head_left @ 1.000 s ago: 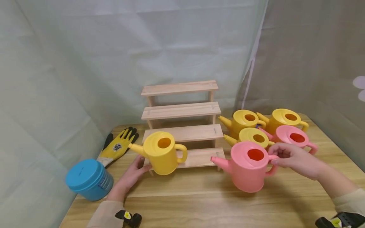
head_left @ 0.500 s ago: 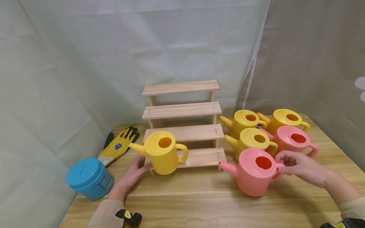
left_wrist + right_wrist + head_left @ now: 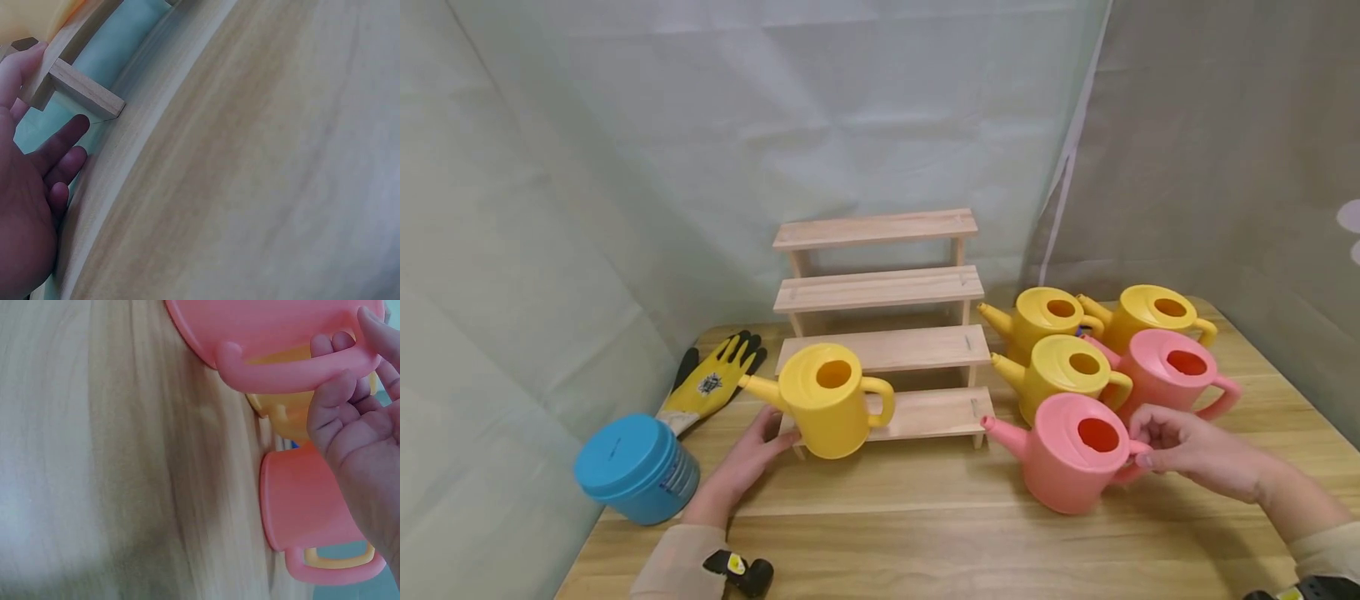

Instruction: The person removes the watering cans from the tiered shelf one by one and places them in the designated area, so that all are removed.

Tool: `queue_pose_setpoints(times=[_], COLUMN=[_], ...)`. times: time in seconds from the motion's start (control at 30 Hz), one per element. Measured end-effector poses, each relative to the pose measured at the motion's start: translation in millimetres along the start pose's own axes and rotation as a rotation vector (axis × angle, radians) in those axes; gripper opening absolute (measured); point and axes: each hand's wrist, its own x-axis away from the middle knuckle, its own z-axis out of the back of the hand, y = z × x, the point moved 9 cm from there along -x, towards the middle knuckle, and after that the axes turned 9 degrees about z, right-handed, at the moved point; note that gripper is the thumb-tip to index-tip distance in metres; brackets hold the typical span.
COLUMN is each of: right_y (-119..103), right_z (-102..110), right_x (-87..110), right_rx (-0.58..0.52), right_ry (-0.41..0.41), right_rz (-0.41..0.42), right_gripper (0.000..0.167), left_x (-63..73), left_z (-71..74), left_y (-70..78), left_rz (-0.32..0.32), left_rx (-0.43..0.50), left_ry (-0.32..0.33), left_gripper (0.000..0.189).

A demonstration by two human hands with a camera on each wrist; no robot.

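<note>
My right hand (image 3: pixel 1195 454) pinches the handle of a pink watering can (image 3: pixel 1063 467) between thumb and fingers. The can is close over the table, its spout toward the left; in the right wrist view its handle (image 3: pixel 281 375) runs between thumb and fingertips. At the left end of the wooden step shelf (image 3: pixel 880 350), my left hand (image 3: pixel 754 454) holds the lowest board, the thumb lying on its edge. In the left wrist view the lower fingers (image 3: pixel 65 134) hang loosely curled beside the shelf's leg (image 3: pixel 87 90). A yellow watering can (image 3: pixel 827 408) stands on that lowest board.
Behind the held can are three yellow watering cans, the nearest one (image 3: pixel 1063 375) beside another pink watering can (image 3: pixel 1165 367). A blue lidded tub (image 3: pixel 636 471) and a yellow-black work glove (image 3: pixel 711 383) lie left on the wooden table (image 3: pixel 910 542). Grey cloth (image 3: pixel 820 108) hangs behind.
The pink watering can has moved right and toward me with my right hand, uncovering more of the yellow can behind it. My left hand has stayed at the shelf's end.
</note>
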Motion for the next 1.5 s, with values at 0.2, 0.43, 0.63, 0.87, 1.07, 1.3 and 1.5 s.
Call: queue_pose_setpoints(times=[0.2,0.43,0.63,0.87,1.07,1.3,1.5], right_y=[-2,-11,-40,-76,-89,-94,-88], right_z=[-1,8,18,13,-17,-66,-97], right_x=[0.7,4.9,-4.6,-44.4,-93.6,-154.4,-192.7], right_rx=[0.010,0.246,0.353,0.509,0.549,0.589,0.545], right_ry=[-0.009,0.026,0.094,0.167,0.125,-0.002,-0.003], right_rz=[0.019,-0.054,-0.080,-0.092,-0.181,-0.065,-0.047], right_gripper=[0.022,0.021,0.023,0.028,0.039,0.036,0.038], left_x=[-0.7,-1.8,-1.4,-1.7,-1.5,0.0,-0.2], left_z=[-0.4,-2.4,-3.1,-4.0,-3.2,-1.4,-0.2], left_y=[2.7,6.9,7.2,5.3,3.6,4.2,2.0], left_rz=[-0.006,-0.039,-0.043,-0.030,-0.023,-0.020,-0.016], left_rx=[0.002,-0.005,-0.004,-0.004,0.004,0.023,0.026], left_ry=[-0.003,-0.001,-0.004,-0.009,-0.006,-0.010,-0.011], left_gripper=[0.072,0.072,0.071,0.071,0.070,0.069,0.068])
